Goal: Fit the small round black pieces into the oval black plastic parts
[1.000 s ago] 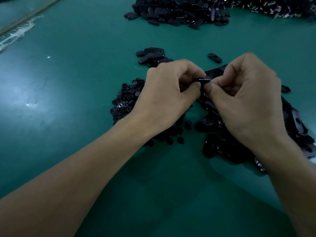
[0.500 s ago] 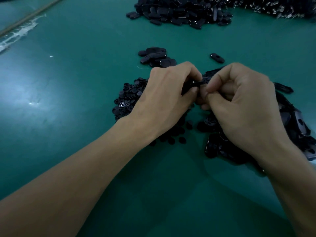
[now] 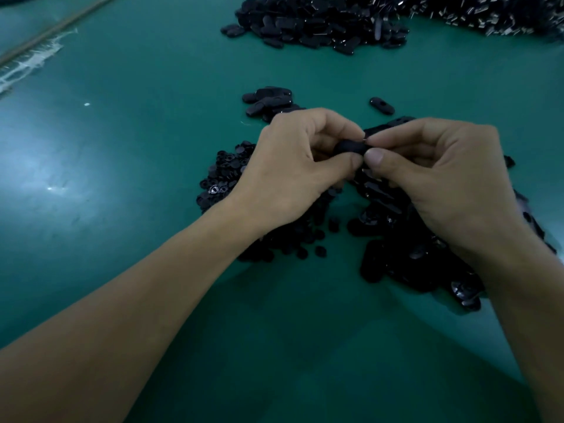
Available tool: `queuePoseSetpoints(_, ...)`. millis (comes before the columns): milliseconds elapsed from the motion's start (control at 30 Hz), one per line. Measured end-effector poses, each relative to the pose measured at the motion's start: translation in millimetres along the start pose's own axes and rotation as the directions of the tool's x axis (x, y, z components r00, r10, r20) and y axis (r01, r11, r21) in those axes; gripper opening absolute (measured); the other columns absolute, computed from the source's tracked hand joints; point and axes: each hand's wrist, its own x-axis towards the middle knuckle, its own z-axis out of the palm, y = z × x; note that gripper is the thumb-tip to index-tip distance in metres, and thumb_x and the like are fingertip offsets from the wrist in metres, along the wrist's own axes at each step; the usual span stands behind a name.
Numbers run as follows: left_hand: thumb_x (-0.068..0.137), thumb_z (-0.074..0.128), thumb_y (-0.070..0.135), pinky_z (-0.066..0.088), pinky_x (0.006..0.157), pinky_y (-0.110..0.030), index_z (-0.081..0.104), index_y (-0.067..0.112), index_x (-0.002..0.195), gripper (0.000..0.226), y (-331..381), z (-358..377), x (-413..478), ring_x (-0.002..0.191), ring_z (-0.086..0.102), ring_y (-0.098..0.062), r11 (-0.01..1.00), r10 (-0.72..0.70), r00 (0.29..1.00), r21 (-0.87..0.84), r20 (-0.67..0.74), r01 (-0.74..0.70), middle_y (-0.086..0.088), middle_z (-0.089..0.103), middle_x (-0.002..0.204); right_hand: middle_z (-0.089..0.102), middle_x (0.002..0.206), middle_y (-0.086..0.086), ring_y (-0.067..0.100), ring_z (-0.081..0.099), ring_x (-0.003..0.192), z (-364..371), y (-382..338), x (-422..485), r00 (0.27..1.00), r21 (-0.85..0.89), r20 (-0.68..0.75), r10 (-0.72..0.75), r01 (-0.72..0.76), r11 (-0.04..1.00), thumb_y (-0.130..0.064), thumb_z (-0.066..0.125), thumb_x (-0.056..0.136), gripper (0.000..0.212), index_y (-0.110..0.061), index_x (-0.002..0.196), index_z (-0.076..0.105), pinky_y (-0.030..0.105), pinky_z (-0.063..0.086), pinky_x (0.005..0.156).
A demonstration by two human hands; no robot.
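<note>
**Both hands on one oval part, above the near heaps**

The left hand (image 3: 293, 166) and right hand (image 3: 442, 184) meet fingertip to fingertip over the middle of the green desk (image 3: 137, 148). Between them is one oval black part (image 3: 349, 147), lifted off the surface. The left thumb and curled fingers grip its left end, and the right thumb and forefinger pinch its right end. Whether a round piece sits in it cannot be told, since the fingers cover that spot.

Below the left hand lies the heap of small round black pieces (image 3: 222, 175). Below the right hand and wrist lies a heap of oval parts (image 3: 396, 239), running toward the desk's right edge. Just beyond the knuckles sits a small cluster of ovals (image 3: 268, 100), with a lone oval (image 3: 381, 105) to its right. Along the far edge spreads a large oval pile (image 3: 314, 22), and toward the far right corner another dark pile (image 3: 494, 13) with pale glinting bits.
</note>
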Motion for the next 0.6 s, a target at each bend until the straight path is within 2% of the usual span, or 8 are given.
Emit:
queuePoseSetpoints(133,0.086,0.077,0.002,0.061,0.070,-0.027,0.068,0.023,0.095,0.024,1.6,-2.0,1.2,0.073,0.076,-0.017,0.996,-0.024,1.000,-0.080,-0.001,0.024,0.000,0.077,0.078,0.076,0.077,-0.012,0.001,0.070,0.066,-2.5,-0.7,-1.1,1.000,0.068,0.004,0.017,-0.017,0.998,-0.017,0.080,0.085,0.015,-0.029,0.086,0.073,0.010,0.051,0.061)
queuePoseSetpoints(200,0.086,0.077,0.002,0.060,0.070,-0.026,0.069,0.022,0.093,0.023,1.9,-2.4,1.4,0.072,0.075,-0.017,0.995,-0.028,1.000,-0.097,0.002,0.028,-0.001,0.077,0.078,0.076,0.076,-0.012,0.002,0.071,0.065,-2.6,-0.8,-1.7,1.000,0.072,0.003,0.018,-0.018,0.997,-0.018,0.081,0.084,0.014,-0.029,0.086,0.073,0.010,0.051,0.060)
queuePoseSetpoints(400,0.085,0.079,0.002,0.064,0.077,-0.040,0.071,0.022,0.092,0.023,0.3,-0.3,0.0,0.075,0.076,-0.022,0.997,-0.022,1.000,-0.072,0.008,0.023,-0.005,0.078,0.081,0.075,0.073,-0.013,0.000,0.069,0.062,-4.9,-1.8,-2.3,1.000,0.006,-0.005,0.015,-0.015,1.000,-0.015,0.084,0.082,0.016,-0.028,0.082,0.073,0.010,0.052,0.061)
queuePoseSetpoints(600,0.085,0.080,0.004,0.065,0.074,-0.039,0.072,0.020,0.092,0.020,0.0,-0.1,-0.5,0.072,0.076,-0.022,0.997,-0.024,1.000,-0.077,-0.007,0.024,-0.004,0.078,0.079,0.075,0.074,-0.013,0.004,0.070,0.064,-1.6,-4.9,-2.0,0.998,-0.056,-0.054,0.014,-0.017,0.998,-0.026,0.081,0.077,0.010,-0.030,0.078,0.072,0.020,0.058,0.064)
